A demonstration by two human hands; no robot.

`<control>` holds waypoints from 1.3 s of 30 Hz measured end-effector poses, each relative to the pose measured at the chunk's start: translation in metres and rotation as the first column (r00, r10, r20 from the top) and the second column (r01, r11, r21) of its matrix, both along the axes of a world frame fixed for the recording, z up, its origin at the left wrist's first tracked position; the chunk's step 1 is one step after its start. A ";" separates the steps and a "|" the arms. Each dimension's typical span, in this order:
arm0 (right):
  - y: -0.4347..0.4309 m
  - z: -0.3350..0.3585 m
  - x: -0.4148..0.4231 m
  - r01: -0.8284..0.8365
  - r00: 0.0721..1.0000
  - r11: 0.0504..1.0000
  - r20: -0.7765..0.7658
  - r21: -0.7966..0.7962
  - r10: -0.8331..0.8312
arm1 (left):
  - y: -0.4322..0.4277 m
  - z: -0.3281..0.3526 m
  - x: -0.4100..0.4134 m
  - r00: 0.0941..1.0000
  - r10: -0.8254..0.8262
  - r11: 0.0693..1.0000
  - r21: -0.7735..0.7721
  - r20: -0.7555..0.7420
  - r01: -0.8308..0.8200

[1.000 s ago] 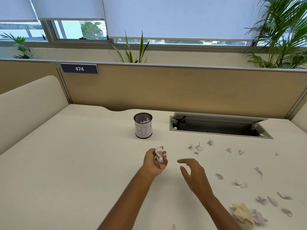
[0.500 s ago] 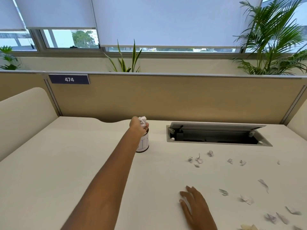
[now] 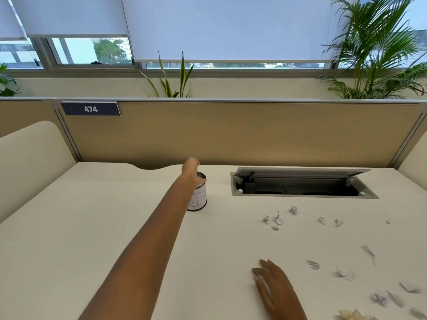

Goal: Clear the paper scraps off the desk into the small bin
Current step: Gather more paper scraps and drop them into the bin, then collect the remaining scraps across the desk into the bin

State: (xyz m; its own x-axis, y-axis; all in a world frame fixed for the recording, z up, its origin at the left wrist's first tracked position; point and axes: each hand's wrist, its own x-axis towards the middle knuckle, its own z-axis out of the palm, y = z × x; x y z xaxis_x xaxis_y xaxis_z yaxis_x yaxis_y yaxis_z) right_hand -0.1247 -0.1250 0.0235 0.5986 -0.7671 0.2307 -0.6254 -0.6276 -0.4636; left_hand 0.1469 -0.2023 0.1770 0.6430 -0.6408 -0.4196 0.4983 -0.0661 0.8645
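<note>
The small white bin [image 3: 200,200], a mesh-rimmed cylinder with "BIN" handwritten on it, stands at the middle back of the cream desk [image 3: 92,227]. My left hand [image 3: 190,166] hovers over its rim with the fingers bent down toward the opening; its back faces me, so I cannot see whether paper is in it. My right hand [image 3: 275,289] lies palm down on the desk near the front, holding nothing. Several small paper scraps [image 3: 277,220] lie right of the bin, and more scraps [image 3: 313,264] trail toward the front right corner.
An open cable hatch [image 3: 300,184] is sunk into the desk right of the bin. A tan partition [image 3: 231,135] with a "474" tag closes the back. A crumpled yellowish paper [image 3: 351,315] sits at the bottom right edge.
My left hand carried a crumpled wad from the desk's middle up to the bin; the wad no longer shows. My right hand dropped flat onto the desk.
</note>
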 end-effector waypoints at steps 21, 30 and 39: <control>0.045 0.000 -0.025 -0.140 0.990 0.968 0.002 0.207 0.143 | 0.137 -0.162 -0.141 0.431 -0.404 0.905 0.285 0.807 0.314; 0.009 0.028 -0.003 -0.133 0.982 0.991 0.134 -0.010 0.134 | 0.118 -0.131 -0.147 0.877 -0.442 0.894 -0.014 -0.189 0.448; -0.091 0.050 0.001 0.153 0.964 0.983 0.202 0.096 -0.170 | 0.060 -0.072 -0.091 0.949 -0.175 0.985 -0.040 -0.262 0.171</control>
State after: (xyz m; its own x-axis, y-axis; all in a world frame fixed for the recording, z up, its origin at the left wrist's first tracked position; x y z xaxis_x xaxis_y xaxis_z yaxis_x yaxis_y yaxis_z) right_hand -0.1235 -0.2159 0.0737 0.4101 -0.8706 0.2719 -0.5998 -0.4820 -0.6386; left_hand 0.0554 -0.1425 0.1051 0.3897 -0.7406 -0.5474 0.6905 -0.1583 0.7058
